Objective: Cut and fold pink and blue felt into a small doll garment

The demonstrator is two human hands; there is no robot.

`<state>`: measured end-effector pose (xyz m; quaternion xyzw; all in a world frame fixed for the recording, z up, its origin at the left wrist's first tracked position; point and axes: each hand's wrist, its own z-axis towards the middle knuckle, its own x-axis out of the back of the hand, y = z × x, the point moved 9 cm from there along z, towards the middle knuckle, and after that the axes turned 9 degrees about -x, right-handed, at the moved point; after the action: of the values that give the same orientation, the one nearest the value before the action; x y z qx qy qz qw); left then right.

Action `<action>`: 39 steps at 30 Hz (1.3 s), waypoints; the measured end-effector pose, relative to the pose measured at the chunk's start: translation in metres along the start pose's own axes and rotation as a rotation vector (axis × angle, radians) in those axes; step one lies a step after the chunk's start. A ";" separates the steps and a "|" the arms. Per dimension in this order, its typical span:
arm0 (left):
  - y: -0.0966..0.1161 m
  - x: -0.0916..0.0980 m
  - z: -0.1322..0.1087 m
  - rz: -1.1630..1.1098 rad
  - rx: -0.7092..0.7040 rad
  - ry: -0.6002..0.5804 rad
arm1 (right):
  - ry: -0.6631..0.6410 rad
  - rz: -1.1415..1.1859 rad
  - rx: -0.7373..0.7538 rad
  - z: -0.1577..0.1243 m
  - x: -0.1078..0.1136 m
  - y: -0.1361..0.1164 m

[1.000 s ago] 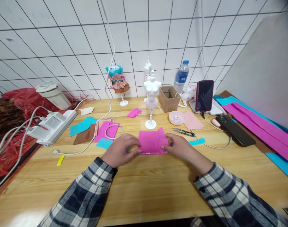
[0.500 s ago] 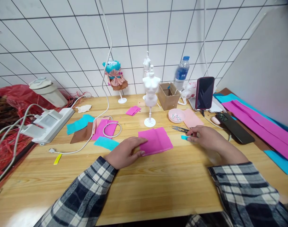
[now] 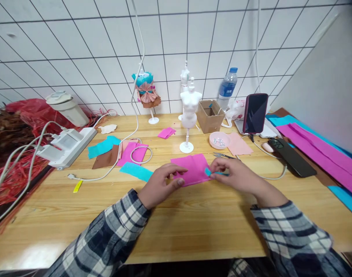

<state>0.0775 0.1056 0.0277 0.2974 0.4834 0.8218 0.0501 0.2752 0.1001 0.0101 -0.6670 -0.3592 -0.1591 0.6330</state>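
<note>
A bright pink sheet of crepe paper (image 3: 193, 168) lies on the table in front of me. My left hand (image 3: 161, 182) is at its left edge, thumb and fingers apart, with nothing held. Between thumb and fingertips, my right hand (image 3: 232, 173) pinches a small blue strip of crepe paper (image 3: 207, 171) above the sheet's right edge. Small snips (image 3: 222, 155) lie behind that hand, partly hidden by it. A white mini dress form (image 3: 190, 109) stands upright just beyond the sheet. Left of my left hand is a turquoise paper piece (image 3: 135, 171).
A pink dish of beads (image 3: 219, 141), a cardboard box (image 3: 210, 117) and a propped phone (image 3: 255, 113) stand behind my right hand. A dressed form (image 3: 147, 94) is at the back. A white cable (image 3: 132, 130) crosses the left side, near a power strip (image 3: 74, 148).
My right hand has moved left with the blue strip, from beside the snips to over the pink sheet's right edge. The left hand's fingers have lifted slightly. The view has shifted a little.
</note>
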 end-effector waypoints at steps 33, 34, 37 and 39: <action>-0.030 0.002 0.001 0.416 -0.172 -0.335 | -0.356 0.187 -0.082 0.013 -0.068 -0.048; -0.034 -0.001 0.000 0.439 -0.158 -0.376 | -0.347 0.196 -0.082 0.016 -0.072 -0.050; -0.040 -0.006 -0.003 0.482 -0.087 -0.410 | -0.275 0.259 -0.110 0.029 -0.082 -0.048; -0.039 -0.007 -0.004 0.478 -0.060 -0.392 | -0.219 0.343 -0.138 0.035 -0.083 -0.043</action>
<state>0.0731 0.1201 -0.0087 0.5540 0.3566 0.7510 -0.0435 0.1799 0.1076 -0.0192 -0.7734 -0.2953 0.0005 0.5609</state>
